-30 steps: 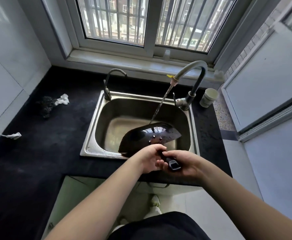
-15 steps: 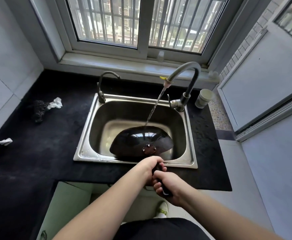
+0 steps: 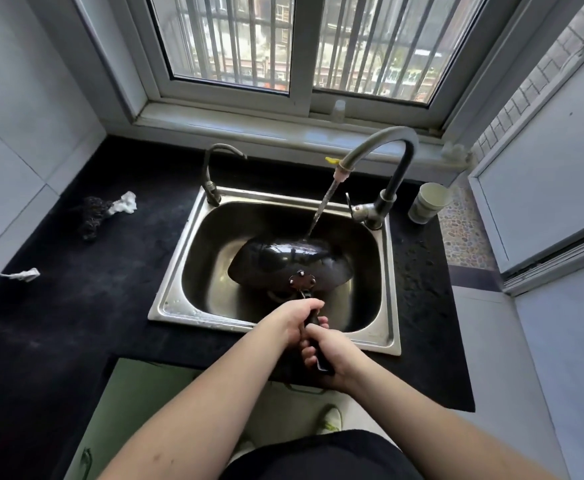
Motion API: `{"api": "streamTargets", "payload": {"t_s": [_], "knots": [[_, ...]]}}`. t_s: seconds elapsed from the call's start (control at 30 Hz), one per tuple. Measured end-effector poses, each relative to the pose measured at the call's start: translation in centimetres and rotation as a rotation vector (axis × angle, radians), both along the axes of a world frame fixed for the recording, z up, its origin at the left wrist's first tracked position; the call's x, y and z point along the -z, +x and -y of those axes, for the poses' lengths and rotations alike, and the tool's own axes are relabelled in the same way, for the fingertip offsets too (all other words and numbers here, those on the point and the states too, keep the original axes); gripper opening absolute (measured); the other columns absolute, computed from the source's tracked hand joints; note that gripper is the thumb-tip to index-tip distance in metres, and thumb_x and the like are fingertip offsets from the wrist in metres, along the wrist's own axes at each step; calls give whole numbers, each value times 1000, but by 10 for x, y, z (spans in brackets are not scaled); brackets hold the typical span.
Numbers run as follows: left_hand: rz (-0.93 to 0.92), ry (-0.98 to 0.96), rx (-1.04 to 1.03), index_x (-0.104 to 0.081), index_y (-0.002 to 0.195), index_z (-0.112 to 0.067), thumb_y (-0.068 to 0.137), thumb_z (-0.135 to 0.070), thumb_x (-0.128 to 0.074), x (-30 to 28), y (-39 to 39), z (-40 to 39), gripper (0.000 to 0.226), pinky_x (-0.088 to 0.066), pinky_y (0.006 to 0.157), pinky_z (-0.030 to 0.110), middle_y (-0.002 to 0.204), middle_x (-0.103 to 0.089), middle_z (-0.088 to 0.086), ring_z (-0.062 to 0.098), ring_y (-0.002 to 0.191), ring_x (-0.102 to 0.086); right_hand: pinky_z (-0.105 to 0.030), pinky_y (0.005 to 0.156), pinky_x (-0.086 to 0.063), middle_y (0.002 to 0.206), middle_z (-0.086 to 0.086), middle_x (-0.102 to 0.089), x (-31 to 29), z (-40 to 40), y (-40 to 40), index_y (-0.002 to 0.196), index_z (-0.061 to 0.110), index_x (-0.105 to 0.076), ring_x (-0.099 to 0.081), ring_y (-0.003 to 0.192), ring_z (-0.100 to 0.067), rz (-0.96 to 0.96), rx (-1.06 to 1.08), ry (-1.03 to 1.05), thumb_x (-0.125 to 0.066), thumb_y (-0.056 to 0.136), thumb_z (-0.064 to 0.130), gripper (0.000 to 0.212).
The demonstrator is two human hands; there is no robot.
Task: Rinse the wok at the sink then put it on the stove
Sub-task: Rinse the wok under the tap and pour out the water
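The wok (image 3: 285, 259) is in the sink (image 3: 392, 299), tipped up so its dark, glossy underside faces me, the riveted handle bracket pointing back at my hands. Water from the tall faucet (image 3: 384, 157) runs down in a thin slanted stream and lands on the wok's far upper edge. I've got both hands on the handle (image 3: 315, 318), one behind the other: my left hand (image 3: 292, 320) sits nearer the pan, grip closed round the handle just below the bracket, and my right hand (image 3: 328, 355) sits closer to my body, fingers curled tight round the handle's dark end above the sink's near rim. The two hands touch each other along the handle. The sink is stainless steel, set into a black tabletop (image 3: 76, 306). A second, smaller spout (image 3: 216, 174) stands at the sink's back left corner, and the tall faucet's lever base is at the back right. Just right of that base, a pale cup (image 3: 429, 202) stands on the tabletop. Well off to the left lie a dark scrubber (image 3: 91, 216) with a crumpled white scrap (image 3: 124, 202) touching it, and nearer the left wall another small white scrap (image 3: 22, 274). Behind it all, a barred window (image 3: 297, 39) looks out on buildings.
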State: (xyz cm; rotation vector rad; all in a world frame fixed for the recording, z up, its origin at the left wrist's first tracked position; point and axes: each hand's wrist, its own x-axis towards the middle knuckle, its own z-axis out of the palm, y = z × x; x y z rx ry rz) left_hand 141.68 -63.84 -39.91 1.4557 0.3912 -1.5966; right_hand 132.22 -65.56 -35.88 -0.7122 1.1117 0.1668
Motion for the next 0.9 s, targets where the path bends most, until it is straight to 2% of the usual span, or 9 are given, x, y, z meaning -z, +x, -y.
{"api": "streamTargets", "payload": {"t_s": [0.17, 0.23, 0.3, 0.37, 0.47, 0.57, 0.7, 0.83, 0.9], "knots": [[-68, -13, -14, -68, 77, -10, 88, -44, -58, 0, 12, 3, 36, -32, 51, 19, 60, -65, -6, 9, 48, -52, -13, 30, -29, 59, -4, -43, 2, 14, 13, 72, 12, -45, -39, 34, -5, -20, -19, -25, -46, 87, 3, 18], [-103, -33, -50, -75, 78, -7, 88, -44, -59, 0, 18, 6, 41, -42, 64, 17, 69, -72, -3, 10, 56, -62, -13, 30, -30, 60, -5, -44, -1, 19, 17, 73, 11, -46, -41, 33, -5, -18, -31, -20, -46, 86, 3, 16], [-122, -72, -62, -76, 64, -2, 94, -41, -52, 0, 24, 12, 55, -47, 88, 19, 76, -75, 5, 12, 66, -70, -12, 30, -31, 60, -5, -45, -5, 24, 21, 73, 9, -48, -43, 33, -5, -16, -32, 2, -46, 86, 3, 14], [-133, -114, -52, -72, 49, -2, 97, -39, -47, -5, 29, 18, 66, -45, 98, 23, 75, -75, 7, 13, 76, -69, -12, 30, -33, 61, -5, -45, -10, 30, 24, 76, 8, -50, -44, 33, -5, -1, -24, 52, -46, 86, 4, 12], [-139, -135, -54, -70, 50, -4, 98, -39, -47, -13, 32, 24, 63, -51, 83, 28, 66, -72, 6, 16, 61, -71, -15, 32, -42, 61, -7, -56, -17, 40, 27, 85, 8, -54, -52, 35, -7, -2, -13, 135, -49, 89, 7, 7], [-126, -88, -118, -56, 62, -9, 97, -35, -51, -16, 32, 30, 44, -49, 68, 28, 50, -62, -1, 15, 47, -67, -19, 35, -47, 61, -8, -63, -19, 51, 23, 91, 12, -56, -58, 37, -11, -24, -8, 229, -54, 90, 15, 4], [-156, -101, -191, -43, 62, -11, 97, -30, -52, -8, 30, 37, 41, -39, 57, 17, 43, -47, -2, 9, 46, -47, -14, 25, -30, 53, -4, -48, -14, 61, 14, 77, 12, -47, -42, 31, -6, 66, 73, 516, -49, 89, 13, 12], [-198, -133, -213, -37, 62, -13, 99, -26, -48, -5, 21, 40, 40, -37, 37, 16, 40, -40, -2, 10, 32, -40, -12, 24, -22, 49, 1, -40, -9, 58, 7, 66, 11, -45, -35, 29, -4, 57, 93, 512, -47, 88, 9, 22], [-180, -113, -182, -37, 62, -13, 99, -25, -47, -3, 17, 40, 41, -35, 34, 15, 39, -39, -3, 9, 30, -39, -12, 24, -21, 48, 2, -41, -7, 54, 4, 63, 11, -45, -35, 28, -3, 51, 91, 504, -47, 88, 10, 26]]}}
